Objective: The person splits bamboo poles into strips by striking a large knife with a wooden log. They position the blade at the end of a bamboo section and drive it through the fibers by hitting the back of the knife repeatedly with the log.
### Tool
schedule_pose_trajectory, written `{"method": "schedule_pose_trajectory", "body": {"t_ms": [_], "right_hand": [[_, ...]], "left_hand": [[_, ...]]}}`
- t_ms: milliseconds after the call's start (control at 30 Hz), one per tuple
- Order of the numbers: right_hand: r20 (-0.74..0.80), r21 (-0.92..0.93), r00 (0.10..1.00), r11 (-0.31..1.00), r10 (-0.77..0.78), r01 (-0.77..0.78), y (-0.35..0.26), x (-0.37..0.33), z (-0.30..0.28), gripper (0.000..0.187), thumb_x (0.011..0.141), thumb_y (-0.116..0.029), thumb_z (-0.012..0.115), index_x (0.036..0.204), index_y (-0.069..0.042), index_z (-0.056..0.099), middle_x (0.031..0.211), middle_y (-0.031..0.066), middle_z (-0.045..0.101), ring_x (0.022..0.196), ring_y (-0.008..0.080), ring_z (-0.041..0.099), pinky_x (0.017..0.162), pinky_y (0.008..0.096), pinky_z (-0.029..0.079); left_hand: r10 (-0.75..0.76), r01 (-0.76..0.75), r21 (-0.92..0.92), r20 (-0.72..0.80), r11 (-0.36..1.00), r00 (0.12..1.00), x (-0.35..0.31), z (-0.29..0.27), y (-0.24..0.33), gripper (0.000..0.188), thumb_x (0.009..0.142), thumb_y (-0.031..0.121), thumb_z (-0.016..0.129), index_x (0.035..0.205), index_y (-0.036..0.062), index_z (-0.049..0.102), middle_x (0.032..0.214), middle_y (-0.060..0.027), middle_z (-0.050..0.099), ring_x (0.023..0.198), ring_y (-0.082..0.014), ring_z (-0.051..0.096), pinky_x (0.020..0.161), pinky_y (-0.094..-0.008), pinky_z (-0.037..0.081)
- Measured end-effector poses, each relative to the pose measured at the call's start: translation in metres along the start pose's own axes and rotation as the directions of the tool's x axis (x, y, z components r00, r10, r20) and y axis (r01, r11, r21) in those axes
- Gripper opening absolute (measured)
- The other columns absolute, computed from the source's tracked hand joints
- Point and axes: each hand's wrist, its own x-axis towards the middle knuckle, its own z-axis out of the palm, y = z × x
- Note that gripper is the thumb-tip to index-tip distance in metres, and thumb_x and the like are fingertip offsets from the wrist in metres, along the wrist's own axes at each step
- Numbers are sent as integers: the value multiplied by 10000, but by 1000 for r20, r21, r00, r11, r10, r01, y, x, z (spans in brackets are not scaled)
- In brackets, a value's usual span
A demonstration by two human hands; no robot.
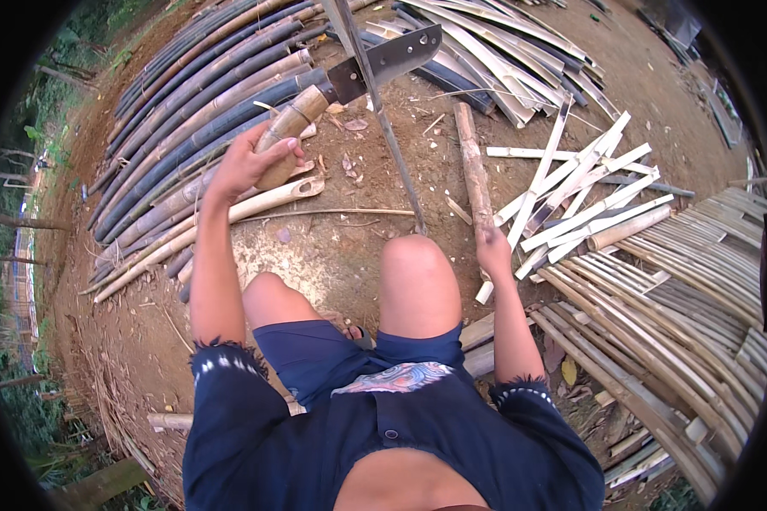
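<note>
My left hand (249,163) is closed around the thick wooden handle of a machete (407,53), its broad dark blade pointing up to the right. A long narrow bamboo pole (391,140) stands at a slant and crosses the blade near the handle. Whether the blade is sunk into the pole or only lies against it I cannot tell. The pole's lower end reaches the ground just beyond my right knee. In my right hand (493,250) is a thick wooden stick (473,162), gripped at its near end and pointing away from me.
Dark and pale bamboo poles (204,111) lie in rows at the left. Split bamboo strips (494,51) are heaped at the far right, with a smaller pile of pale strips (584,183) nearer. A slatted bamboo platform (673,298) stands at my right. Pale shavings (290,255) cover the dirt ahead.
</note>
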Motion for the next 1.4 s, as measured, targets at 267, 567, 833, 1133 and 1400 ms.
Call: {"method": "schedule_pose_trajectory", "body": {"t_ms": [267, 567, 833, 1133, 1400], "right_hand": [[59, -456, 957, 860, 285, -228, 117, 12, 22, 862, 820, -397, 762, 1478, -1, 370, 1427, 292, 414, 1334, 446, 412, 1095, 500, 382], [23, -604, 981, 785, 191, -138, 112, 67, 105, 1052, 754, -605, 735, 1499, 13, 323, 1358, 317, 487, 1273, 478, 491, 1084, 531, 397], [109, -175, 927, 925, 358, -336, 158, 126, 118, 665, 657, -309, 786, 1158, 101, 633, 1078, 259, 690, 1002, 380, 662, 936, 425, 496], [100, 236, 956, 926, 277, -294, 44, 6, 10, 382, 705, -135, 773, 1008, 87, 704, 944, 167, 720, 882, 261, 688, 840, 375, 528], [-316, 273, 914, 898, -255, 345, -119, -4, -163, 657, 805, -248, 863, 1268, 114, 567, 1169, 218, 655, 1038, 299, 637, 956, 413, 499]], "left_hand": [[59, 29, 482, -166, 875, 984, 17, -1, 33, 804, 797, 297, 849, 1480, 87, 482, 1327, -124, 641, 1200, -215, 597, 1049, -357, 454], [209, -114, 617, -84, 778, 974, 25, -12, 7, 686, 869, 220, 754, 1439, 75, 401, 1280, -235, 603, 1177, -389, 591, 974, -465, 474], [217, -3, 630, -263, 777, 940, 29, 37, 12, 581, 858, 365, 735, 1293, 69, 490, 984, -225, 699, 963, -409, 685, 823, -514, 541], [229, -101, 533, -179, 840, 957, 36, 29, -1, 715, 785, 230, 770, 1389, 48, 434, 1033, -245, 678, 983, -412, 660, 856, -485, 512], [300, -164, 587, -142, 793, 943, 42, 48, 17, 621, 781, 126, 750, 1362, 71, 537, 1003, -246, 688, 947, -379, 685, 837, -458, 525]]}}
